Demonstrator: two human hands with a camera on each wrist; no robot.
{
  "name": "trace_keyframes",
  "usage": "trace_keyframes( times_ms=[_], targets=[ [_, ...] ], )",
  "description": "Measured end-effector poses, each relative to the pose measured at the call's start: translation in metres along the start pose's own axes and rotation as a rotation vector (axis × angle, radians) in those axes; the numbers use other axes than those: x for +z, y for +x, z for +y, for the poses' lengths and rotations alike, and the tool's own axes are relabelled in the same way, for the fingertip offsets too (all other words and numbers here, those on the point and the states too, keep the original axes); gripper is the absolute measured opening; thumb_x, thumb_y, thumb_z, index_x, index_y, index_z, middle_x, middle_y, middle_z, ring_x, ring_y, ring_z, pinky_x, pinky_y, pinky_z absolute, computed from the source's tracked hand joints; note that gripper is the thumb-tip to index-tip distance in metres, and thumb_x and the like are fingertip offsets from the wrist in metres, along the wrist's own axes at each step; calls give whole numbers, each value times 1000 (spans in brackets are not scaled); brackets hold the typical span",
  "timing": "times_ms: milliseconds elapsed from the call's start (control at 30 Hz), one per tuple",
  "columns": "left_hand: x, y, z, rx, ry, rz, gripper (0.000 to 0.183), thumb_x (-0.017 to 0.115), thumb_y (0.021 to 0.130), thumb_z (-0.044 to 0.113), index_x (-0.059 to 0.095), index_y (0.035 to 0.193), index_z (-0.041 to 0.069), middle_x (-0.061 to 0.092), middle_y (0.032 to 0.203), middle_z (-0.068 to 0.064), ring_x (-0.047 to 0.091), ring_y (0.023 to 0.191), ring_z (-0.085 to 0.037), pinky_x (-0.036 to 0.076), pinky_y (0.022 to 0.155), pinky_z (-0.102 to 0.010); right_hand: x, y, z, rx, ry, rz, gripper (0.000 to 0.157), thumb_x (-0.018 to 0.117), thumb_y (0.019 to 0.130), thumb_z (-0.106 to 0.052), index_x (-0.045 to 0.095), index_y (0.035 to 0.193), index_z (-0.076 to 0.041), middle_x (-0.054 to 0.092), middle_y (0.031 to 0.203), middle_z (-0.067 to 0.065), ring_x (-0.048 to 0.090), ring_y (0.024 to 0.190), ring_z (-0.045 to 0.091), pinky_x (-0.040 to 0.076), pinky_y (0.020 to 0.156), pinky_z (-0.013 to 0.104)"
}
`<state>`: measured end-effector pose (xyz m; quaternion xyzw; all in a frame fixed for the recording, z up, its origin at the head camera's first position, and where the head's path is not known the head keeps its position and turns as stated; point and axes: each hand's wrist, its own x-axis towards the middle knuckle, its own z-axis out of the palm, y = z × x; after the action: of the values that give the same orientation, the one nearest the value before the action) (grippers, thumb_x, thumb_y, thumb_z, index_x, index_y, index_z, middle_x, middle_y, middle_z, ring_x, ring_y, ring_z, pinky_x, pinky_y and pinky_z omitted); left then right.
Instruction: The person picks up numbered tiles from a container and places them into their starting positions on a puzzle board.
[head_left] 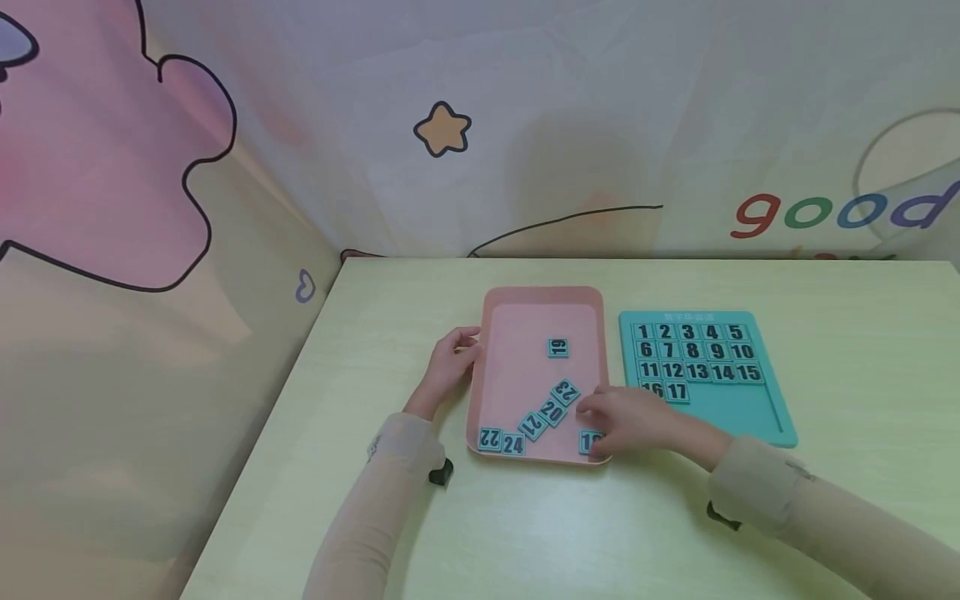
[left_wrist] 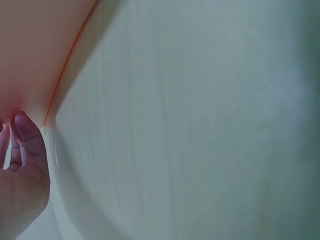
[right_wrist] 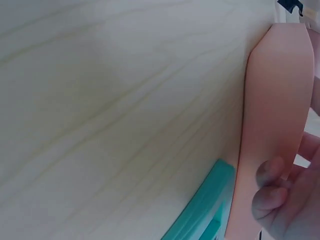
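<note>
A pink tray (head_left: 540, 321) holds several blue-green number tiles, including 22 (head_left: 490, 439), 24 (head_left: 513, 444), 21 (head_left: 532, 426), 20 (head_left: 552, 412) and 23 (head_left: 566, 392). Farther back in it lies a sideways-turned tile (head_left: 558, 347). My left hand (head_left: 450, 362) touches the tray's left side with its fingertips, its thumb against the outer wall in the left wrist view. Over the near right corner reaches my right hand (head_left: 633, 421), thumb and forefinger apart. Its thumb partly covers a tile (head_left: 589, 442) whose first digit is 1.
Right of the tray lies a teal board (head_left: 720, 417) with numbered tiles from 1 to 17 in rows, the lowest row partly behind my right hand. Both rest on a pale wood-grain table (head_left: 375, 350). A printed cloth backdrop (head_left: 585, 108) rises behind the table.
</note>
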<state>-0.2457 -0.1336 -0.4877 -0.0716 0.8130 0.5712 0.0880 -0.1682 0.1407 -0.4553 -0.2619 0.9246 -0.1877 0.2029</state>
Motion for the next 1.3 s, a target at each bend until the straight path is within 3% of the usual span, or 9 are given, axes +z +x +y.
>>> trace_keyframes(
  times_ms=[267, 667, 933, 1167, 1300],
  targets=[
    [0, 2, -3, 9, 27, 10, 33, 53, 86, 18, 52, 119, 15, 53, 101, -7, 51, 78, -17, 45, 67, -21, 3, 6, -10, 71, 23, -78, 41, 77, 62, -30, 60, 97, -17, 51, 77, -4, 47, 72, 12, 40, 62, 26],
    [1, 0, -1, 9, 12, 0, 34, 53, 87, 16, 51, 121, 13, 52, 101, -8, 51, 75, -16, 45, 64, -21, 7, 8, -10, 118, 16, -57, 28, 73, 67, -24, 61, 91, -16, 51, 78, -4, 47, 70, 13, 39, 59, 25],
    [-1, 0, 0, -25, 5, -8, 36, 53, 87, 19, 50, 122, 15, 51, 104, -7, 51, 78, -17, 45, 67, -20, 3, 7, -7, 102, 79, 39, 28, 68, 70, -21, 60, 96, -17, 56, 77, -4, 48, 66, 12, 40, 54, 24],
    [0, 0, -3, 62, -8, 9, 31, 54, 86, 16, 54, 117, 13, 53, 96, -8, 52, 74, -17, 47, 66, -25, -7, 1, -3, 39, 45, 165, 35, 66, 72, -27, 63, 103, -12, 60, 94, 2, 48, 68, 10, 41, 55, 22],
    [0, -1, -2, 55, -6, 8, 32, 54, 86, 16, 53, 117, 13, 52, 97, -8, 52, 75, -17, 47, 68, -25, -16, -5, 2, 8, 61, 235, 36, 66, 75, -28, 63, 105, -9, 61, 98, 4, 53, 78, 14, 45, 62, 25]
  ],
)
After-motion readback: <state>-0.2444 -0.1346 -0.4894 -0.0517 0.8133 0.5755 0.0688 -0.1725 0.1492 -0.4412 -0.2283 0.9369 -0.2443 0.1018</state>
